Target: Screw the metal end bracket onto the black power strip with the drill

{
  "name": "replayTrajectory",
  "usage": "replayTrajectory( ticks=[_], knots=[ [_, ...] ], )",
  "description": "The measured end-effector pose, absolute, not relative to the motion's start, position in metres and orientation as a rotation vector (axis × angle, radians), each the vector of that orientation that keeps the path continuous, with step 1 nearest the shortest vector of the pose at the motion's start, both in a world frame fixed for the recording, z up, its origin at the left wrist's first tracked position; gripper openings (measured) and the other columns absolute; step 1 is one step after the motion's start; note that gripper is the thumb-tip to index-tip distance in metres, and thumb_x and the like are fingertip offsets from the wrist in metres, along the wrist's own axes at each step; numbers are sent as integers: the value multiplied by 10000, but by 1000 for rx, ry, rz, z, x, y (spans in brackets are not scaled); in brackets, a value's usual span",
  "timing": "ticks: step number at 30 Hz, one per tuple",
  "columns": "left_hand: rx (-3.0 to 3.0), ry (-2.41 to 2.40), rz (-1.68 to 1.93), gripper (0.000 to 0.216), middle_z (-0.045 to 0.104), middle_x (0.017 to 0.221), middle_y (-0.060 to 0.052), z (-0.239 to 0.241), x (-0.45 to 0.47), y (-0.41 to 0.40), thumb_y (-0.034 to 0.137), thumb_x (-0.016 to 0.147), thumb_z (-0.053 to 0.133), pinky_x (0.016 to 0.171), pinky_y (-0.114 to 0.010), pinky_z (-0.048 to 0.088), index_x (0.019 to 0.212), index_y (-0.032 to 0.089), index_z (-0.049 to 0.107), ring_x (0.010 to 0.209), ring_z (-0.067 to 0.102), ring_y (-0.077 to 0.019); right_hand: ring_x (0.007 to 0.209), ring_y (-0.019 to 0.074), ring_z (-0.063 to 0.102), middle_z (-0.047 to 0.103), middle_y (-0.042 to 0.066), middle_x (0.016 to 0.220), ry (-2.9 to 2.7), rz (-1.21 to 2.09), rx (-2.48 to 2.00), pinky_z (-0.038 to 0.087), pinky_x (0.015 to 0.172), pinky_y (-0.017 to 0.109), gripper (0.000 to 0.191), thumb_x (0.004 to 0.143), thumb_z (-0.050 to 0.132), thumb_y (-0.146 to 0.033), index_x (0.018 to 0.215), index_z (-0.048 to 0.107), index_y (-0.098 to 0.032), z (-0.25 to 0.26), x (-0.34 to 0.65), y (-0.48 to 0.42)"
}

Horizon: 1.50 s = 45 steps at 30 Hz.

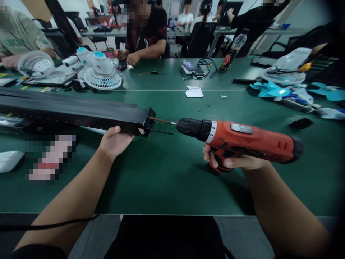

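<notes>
With my right hand (229, 160) I grip the handle of a red and black cordless drill (250, 138), its chuck facing left. A long thin bit (164, 121) runs from the chuck to the end of a long black rectangular housing (118, 117); whether its tip sits in a screw there is hidden. My left hand (115, 138) is wrapped round the underside of that housing near its right end, thumb on the near side. Below the bit, a thin dark rod (161, 132) sticks out of the same end. The housing stretches off to the left edge.
White fan parts (104, 72) stand at the back left, with blue fan blades (272, 90) at the right. Paper scraps (194, 91), a cable (208, 68) and a bottle (231, 54) lie beyond the housing. A co-worker (145, 32) sits across the green table (167, 180).
</notes>
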<state>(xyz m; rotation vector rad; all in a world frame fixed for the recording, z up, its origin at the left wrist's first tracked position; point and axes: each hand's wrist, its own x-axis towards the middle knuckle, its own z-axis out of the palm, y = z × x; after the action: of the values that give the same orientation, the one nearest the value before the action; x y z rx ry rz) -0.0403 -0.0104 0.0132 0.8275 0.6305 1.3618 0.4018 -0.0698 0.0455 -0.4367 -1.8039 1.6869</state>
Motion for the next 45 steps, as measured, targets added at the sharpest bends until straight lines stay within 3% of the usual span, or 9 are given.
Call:
replayTrajectory(
  ticks=[7,20,30,38,45],
  knots=[
    [821,603,1364,594,906,1222,-59,14,-39,-11,331,733,1000,1015,-402,700,1308,317,855,1221,841,-333,739,152,787,826,110,1127,-1805,1682,-440,679,582,213,474,990,931,-438,1380,783,-211,45,403,-70],
    [835,622,1361,612,901,1237,-87,17,-37,-12,343,735,992,1012,-421,708,1329,296,849,1252,832,-362,764,169,800,828,129,1155,-1801,1679,-416,689,582,232,476,1008,914,-401,1417,766,-208,45,403,-69],
    [830,593,1356,564,905,1216,-70,17,-37,-13,322,749,991,991,-393,717,1296,305,856,1191,855,-323,740,169,792,827,122,1145,-1821,1657,-443,681,567,240,468,1015,902,-424,1416,765,-226,43,406,-70],
    [848,650,1352,623,889,1279,-110,19,-36,-13,377,727,994,1083,-466,688,1325,286,843,1361,783,-400,717,155,774,828,117,1135,-1810,1687,-437,677,575,234,475,999,918,-428,1403,774,-224,45,403,-70],
    [840,659,1361,562,891,1276,-101,17,-37,-13,378,717,996,1079,-467,687,1255,290,857,1332,795,-393,744,160,788,828,134,1119,-1802,1664,-404,674,585,220,487,997,923,-400,1396,768,-167,45,403,-69]
  ],
)
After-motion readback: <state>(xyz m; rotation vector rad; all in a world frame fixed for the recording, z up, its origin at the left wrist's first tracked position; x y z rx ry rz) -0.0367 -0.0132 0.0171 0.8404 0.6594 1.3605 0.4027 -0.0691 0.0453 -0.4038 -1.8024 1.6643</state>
